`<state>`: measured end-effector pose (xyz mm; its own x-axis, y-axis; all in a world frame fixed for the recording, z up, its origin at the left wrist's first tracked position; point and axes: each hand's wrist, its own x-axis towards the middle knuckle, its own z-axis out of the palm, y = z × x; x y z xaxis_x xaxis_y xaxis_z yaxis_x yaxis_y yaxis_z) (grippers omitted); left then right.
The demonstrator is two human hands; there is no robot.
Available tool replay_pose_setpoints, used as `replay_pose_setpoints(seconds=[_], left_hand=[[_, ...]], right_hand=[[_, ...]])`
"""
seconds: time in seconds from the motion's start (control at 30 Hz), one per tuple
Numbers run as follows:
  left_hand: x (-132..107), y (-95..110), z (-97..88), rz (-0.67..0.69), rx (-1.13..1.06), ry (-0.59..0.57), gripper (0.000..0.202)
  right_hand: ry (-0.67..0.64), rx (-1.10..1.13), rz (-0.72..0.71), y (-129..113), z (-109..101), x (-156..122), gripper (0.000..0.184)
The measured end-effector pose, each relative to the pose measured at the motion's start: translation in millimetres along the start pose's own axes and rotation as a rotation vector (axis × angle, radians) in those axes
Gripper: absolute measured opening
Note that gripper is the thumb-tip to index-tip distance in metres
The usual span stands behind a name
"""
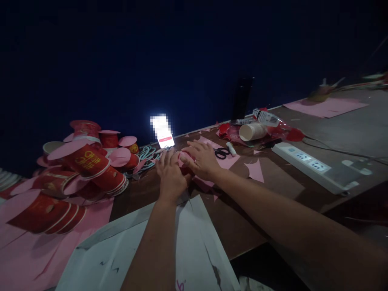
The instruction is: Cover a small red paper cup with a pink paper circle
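Observation:
My left hand (170, 176) and my right hand (202, 159) meet at the middle of the table. Between them is a red cup with a pink paper piece (184, 159) over its top, mostly hidden by my fingers. My left fingers wrap its left side, while my right thumb and fingers press on the pink paper. Just right of my right hand lie black-handled scissors (222, 152) and a small white tube (231, 148), on a pink paper sheet (228, 162). Beyond my left hand a lit phone (165, 139) leans upright.
Red paper cups with pink discs (87, 157) crowd the left side on pink sheets. A white power strip (309, 161) lies at right, near a plastic-wrapped stack of cups (253, 131). A white board-like sheet (197, 242) is in front; light-blue cord (148, 155) is coiled behind.

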<state>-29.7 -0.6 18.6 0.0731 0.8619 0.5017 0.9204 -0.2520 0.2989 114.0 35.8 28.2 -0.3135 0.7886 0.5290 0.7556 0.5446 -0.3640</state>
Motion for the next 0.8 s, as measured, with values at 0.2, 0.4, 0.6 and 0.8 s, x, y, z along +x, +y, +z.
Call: replay_pose_setpoints(seconds=[0.2, 0.4, 0.6, 0.8], left_hand=[[1.8, -0.2, 1.1, 0.024, 0.034, -0.013, 0.071], [2.0, 0.4, -0.9, 0.02, 0.029, -0.005, 0.069], [3.1, 1.9, -1.3, 0.004, 0.02, -0.009, 0.067], [3.7, 1.5, -0.6, 0.003, 0.017, -0.003, 0.066]], right_hand=[[-0.001, -0.013, -0.011, -0.2, 1.7, -0.1, 0.052], [-0.009, -0.016, -0.02, 0.8, 1.6, -0.2, 0.052], [-0.015, -0.013, -0.016, 0.7, 1.8, 0.3, 0.05], [-0.007, 0.003, -0.012, 1.1, 4.1, -0.2, 0.051]])
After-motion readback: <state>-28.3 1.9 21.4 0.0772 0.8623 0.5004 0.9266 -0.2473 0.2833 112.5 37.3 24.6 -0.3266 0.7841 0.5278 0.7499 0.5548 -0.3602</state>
